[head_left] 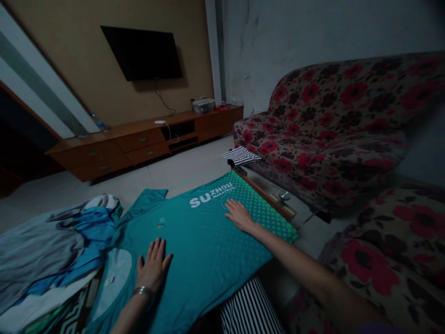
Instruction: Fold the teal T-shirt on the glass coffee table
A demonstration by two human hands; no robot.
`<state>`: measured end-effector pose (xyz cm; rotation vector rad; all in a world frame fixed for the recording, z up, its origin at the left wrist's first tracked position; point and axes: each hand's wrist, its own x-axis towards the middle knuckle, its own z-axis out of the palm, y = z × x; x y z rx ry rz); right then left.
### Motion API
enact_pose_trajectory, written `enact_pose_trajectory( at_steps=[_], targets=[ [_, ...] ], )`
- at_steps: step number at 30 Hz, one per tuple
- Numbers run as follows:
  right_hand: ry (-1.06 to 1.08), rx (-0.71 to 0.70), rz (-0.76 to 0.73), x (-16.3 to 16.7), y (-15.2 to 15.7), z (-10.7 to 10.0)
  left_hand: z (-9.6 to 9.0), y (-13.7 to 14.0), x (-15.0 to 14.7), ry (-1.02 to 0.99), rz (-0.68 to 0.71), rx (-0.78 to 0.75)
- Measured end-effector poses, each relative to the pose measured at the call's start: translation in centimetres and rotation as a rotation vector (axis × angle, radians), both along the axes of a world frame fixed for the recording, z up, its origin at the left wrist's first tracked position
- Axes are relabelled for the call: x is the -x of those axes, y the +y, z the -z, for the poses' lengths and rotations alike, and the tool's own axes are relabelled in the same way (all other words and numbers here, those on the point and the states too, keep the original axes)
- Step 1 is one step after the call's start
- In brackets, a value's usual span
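A teal T-shirt [201, 241] with white "SUZHOU MARATHON" lettering lies spread flat on a low table, its collar toward the left. My left hand [152, 266] rests palm down on the shirt near the collar, fingers apart, a metal bracelet on the wrist. My right hand [238, 215] lies flat on the shirt's lower part just below the lettering, arm stretched out. Neither hand holds anything.
A heap of grey and blue clothes [52, 246] lies left of the shirt. A folded striped garment [241, 156] sits at the table's far end. Striped cloth [248, 311] shows near my lap. Floral sofas [333, 134] stand right; a wooden TV cabinet [139, 141] beyond.
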<state>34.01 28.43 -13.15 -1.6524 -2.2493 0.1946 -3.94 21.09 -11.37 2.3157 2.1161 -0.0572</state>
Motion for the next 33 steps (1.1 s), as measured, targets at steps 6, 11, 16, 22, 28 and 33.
enact_pose_trajectory(
  at_steps=[6, 11, 16, 22, 28, 33],
  targets=[
    [-0.061, -0.012, 0.237, -12.6, -1.5, -1.1, -0.7, -2.2, 4.4, 0.029, -0.032, 0.004],
    [-0.075, -0.056, 0.312, -14.7, -4.4, -2.7, -2.4, -5.6, 4.3, 0.067, -0.051, -0.034],
    [-0.026, -0.119, 0.021, -4.5, -10.9, -2.4, -3.3, -10.5, -1.1, 0.066, 0.100, -0.074],
    [0.013, -0.103, -0.002, -2.4, -17.4, 0.2, -2.6, -15.8, -2.7, 0.067, 0.026, 0.066],
    [-0.101, -0.267, 0.223, -16.8, -19.3, 2.0, -1.3, -19.9, 3.6, 0.013, -0.036, -0.003],
    [-0.041, -0.506, 0.211, -21.9, -22.3, 4.1, -0.9, -24.1, 9.8, -0.011, -0.130, -0.164]
  ],
)
